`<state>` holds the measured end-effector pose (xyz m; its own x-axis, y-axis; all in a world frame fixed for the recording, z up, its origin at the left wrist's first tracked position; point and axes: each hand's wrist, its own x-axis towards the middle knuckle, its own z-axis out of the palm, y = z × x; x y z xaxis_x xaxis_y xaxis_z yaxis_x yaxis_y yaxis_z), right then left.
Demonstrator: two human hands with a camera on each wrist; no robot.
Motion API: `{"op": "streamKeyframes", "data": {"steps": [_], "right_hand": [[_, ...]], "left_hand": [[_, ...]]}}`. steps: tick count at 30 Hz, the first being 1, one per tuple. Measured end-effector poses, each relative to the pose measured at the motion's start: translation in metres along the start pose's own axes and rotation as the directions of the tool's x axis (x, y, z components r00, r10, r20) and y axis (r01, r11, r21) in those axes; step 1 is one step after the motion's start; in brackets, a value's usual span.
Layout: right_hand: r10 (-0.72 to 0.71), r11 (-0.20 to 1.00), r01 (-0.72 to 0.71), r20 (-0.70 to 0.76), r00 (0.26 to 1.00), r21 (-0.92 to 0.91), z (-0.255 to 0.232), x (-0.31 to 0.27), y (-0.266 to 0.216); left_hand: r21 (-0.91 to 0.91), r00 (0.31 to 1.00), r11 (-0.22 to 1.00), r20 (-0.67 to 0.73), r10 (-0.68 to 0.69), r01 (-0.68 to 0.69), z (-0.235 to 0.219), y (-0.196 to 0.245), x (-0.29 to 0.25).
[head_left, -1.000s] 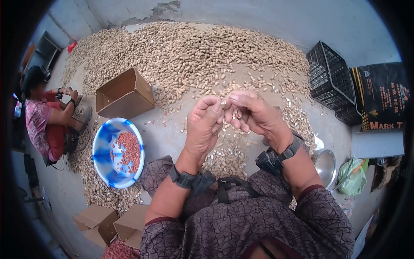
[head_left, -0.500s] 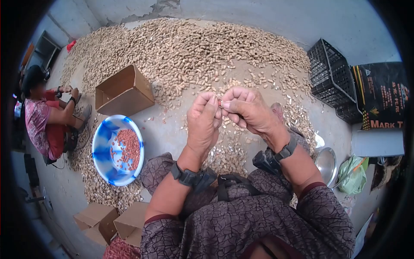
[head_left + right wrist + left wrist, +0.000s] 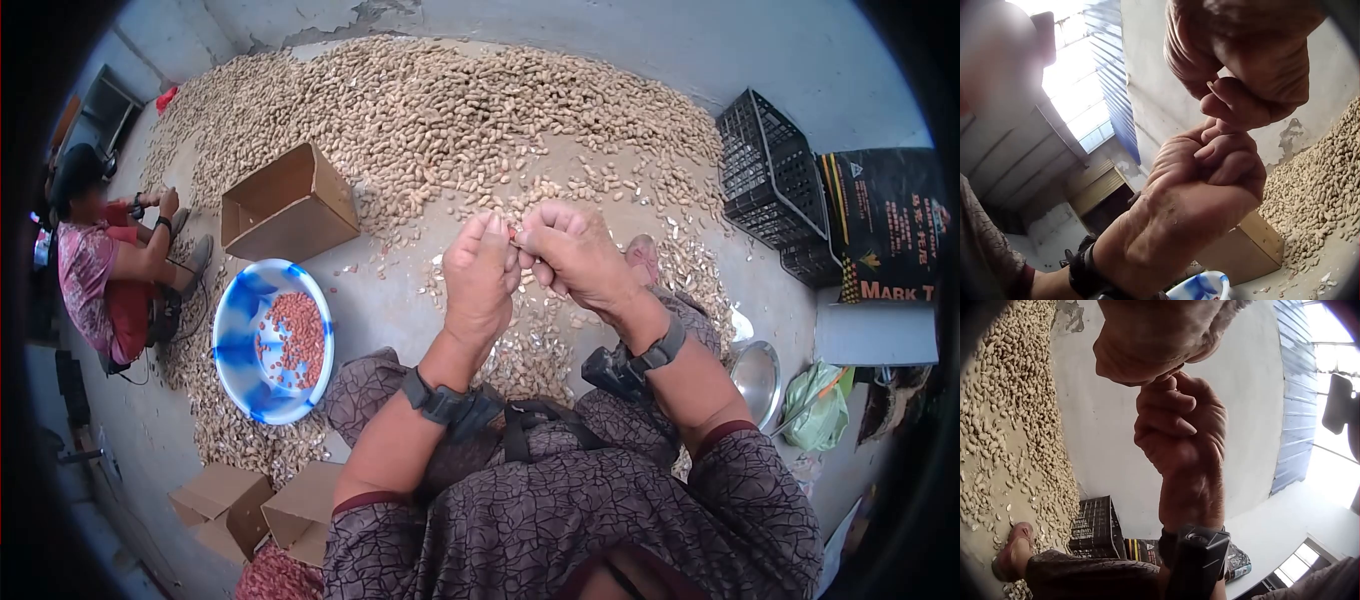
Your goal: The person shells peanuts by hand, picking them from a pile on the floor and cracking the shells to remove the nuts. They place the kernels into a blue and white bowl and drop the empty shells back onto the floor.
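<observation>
In the head view my left hand [image 3: 478, 275] and right hand [image 3: 582, 258] meet in front of my body, fingertips close together. A small peanut [image 3: 513, 232] with red skin showing sits between them, pinched by thumb and fingers from both sides. In the left wrist view the right hand [image 3: 1182, 431] has its fingers curled inward below the left one. From the right wrist view, the left hand [image 3: 1204, 169] also shows curled fingers; there the peanut is hidden behind the fingers.
A blue-and-white basin [image 3: 228, 345] with red kernels stands to the left, beside an open cardboard box [image 3: 300, 225]. Unshelled peanuts [image 3: 450, 110] pile along the wall. A black crate [image 3: 770, 180] and metal bowl [image 3: 757, 385] are at right; another person [image 3: 105, 265] crouches far left.
A second ago the hands showed an opened shell with a kernel in the right fingers. The fingertips have since come together, and red shows between them.
</observation>
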<state>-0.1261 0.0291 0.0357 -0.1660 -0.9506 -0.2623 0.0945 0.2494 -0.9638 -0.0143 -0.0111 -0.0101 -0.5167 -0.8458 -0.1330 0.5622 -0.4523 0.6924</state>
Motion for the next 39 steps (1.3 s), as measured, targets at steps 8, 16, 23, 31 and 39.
{"op": "streamKeyframes", "data": {"steps": [8,16,23,31,39], "right_hand": [[-0.045,0.999,0.045,-0.015,0.999,-0.021,-0.006,0.002,0.002],[-0.06,0.995,0.056,-0.043,0.997,-0.082,-0.008,0.001,0.003],[-0.073,0.994,0.067,-0.066,0.995,-0.086,-0.009,-0.001,-0.004],[-0.047,0.988,0.035,-0.08,0.996,-0.148,-0.02,-0.008,-0.021],[0.081,0.988,-0.073,0.055,0.995,-0.139,-0.034,-0.006,-0.028]], "left_hand": [[0.103,0.999,0.994,0.031,-0.035,0.031,0.0,0.002,0.001],[0.108,0.992,0.991,0.089,-0.086,0.076,-0.003,0.007,0.001],[0.14,0.993,0.99,0.111,-0.051,0.035,0.002,0.009,-0.001],[-0.074,0.975,0.984,0.167,-0.148,0.162,-0.009,0.018,0.0],[0.0,0.988,0.995,0.115,-0.102,0.102,-0.007,0.021,0.001]]}}
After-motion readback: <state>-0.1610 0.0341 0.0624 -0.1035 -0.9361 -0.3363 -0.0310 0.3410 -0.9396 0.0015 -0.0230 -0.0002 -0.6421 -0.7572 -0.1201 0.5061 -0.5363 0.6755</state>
